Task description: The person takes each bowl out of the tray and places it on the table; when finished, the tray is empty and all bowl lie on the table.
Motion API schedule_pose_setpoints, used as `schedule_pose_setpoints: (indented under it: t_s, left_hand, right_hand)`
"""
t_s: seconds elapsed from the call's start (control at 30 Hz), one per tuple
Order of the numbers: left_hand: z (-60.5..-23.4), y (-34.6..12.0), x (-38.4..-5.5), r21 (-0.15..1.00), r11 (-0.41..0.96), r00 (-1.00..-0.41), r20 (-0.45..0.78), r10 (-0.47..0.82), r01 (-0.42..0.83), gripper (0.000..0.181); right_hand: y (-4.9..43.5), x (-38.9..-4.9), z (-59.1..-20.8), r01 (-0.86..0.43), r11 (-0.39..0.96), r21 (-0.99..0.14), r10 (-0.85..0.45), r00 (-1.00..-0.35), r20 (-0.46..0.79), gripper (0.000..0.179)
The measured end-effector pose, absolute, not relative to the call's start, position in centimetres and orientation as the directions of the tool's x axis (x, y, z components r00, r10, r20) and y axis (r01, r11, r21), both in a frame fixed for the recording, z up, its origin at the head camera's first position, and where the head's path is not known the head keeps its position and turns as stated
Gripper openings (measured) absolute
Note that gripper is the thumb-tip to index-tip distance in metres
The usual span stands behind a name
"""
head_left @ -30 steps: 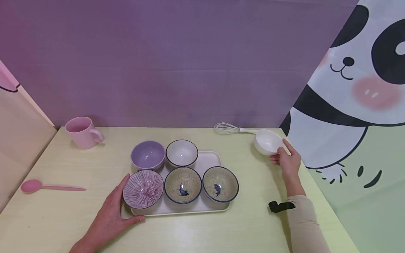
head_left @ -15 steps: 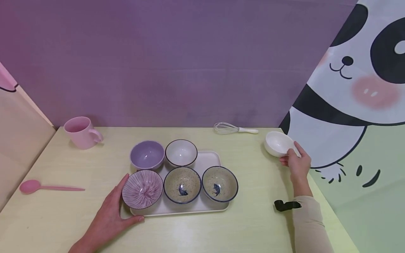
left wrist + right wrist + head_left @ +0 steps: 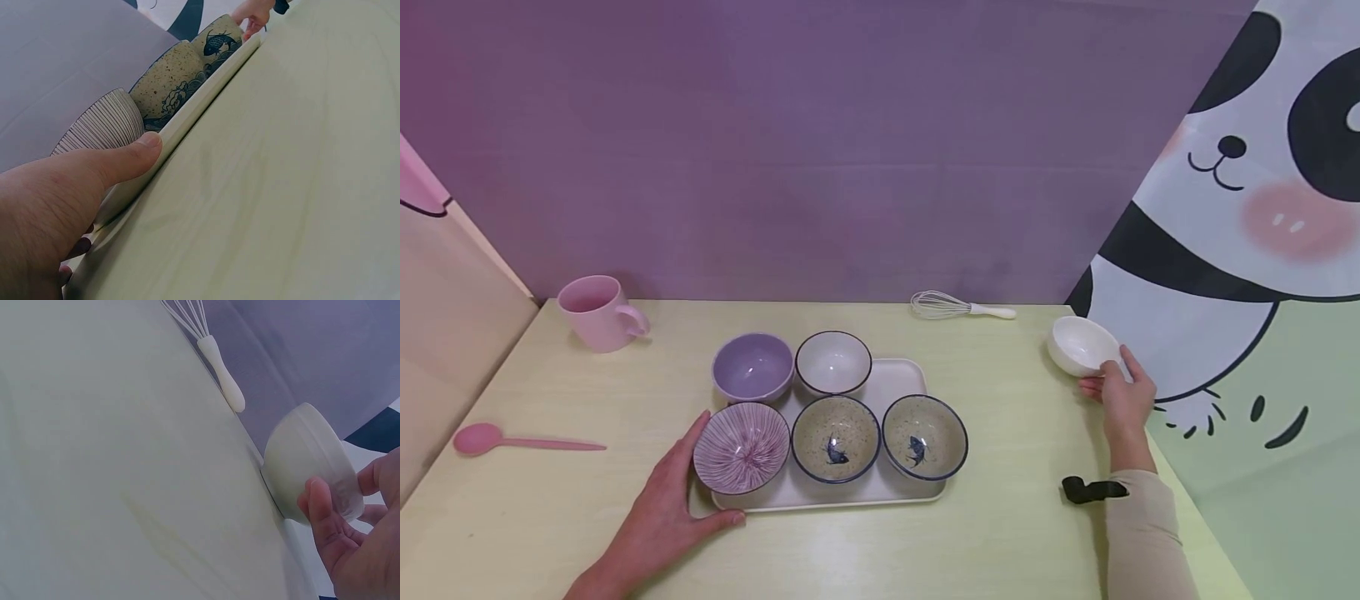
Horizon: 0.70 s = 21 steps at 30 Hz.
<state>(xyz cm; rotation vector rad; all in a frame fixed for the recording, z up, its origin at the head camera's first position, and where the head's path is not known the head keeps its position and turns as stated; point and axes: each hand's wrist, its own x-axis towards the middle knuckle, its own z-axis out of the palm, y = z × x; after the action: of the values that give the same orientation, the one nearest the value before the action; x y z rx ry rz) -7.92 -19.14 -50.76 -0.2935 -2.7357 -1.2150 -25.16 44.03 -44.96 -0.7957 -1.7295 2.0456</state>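
Note:
My right hand grips a small white bowl near the table's back right corner. In the right wrist view the thumb presses the white bowl from outside, with fingertips at its rim. My left hand holds the front left corner of a white rectangular tray, its thumb on the tray's front rim. Right beside those fingers stands a purple-striped bowl. Also on the tray are a lilac bowl, a dark-rimmed white bowl and two speckled fish bowls, one central, one right.
A white-handled whisk lies along the back edge, left of the small white bowl. At the back left stands a pink mug, with a pink spoon in front of it. A purple backdrop rises behind the table.
My right hand has moved the small white bowl to the right and slightly nearer, away from the whisk handle. My left hand and the tray have stayed in place.

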Motion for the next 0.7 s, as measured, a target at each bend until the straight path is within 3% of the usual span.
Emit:
schedule_pose_setpoints:
  t_s: [0.7]
  left_hand:
    - [-50.49, -19.06, -7.77, 0.721, 0.653, -0.972, 0.2, 0.123, 0.231, 0.14]
  right_hand:
    - [45.01, -24.94, -45.29, 0.167, -0.096, -0.981, 0.539, -0.82, -0.192, 0.073]
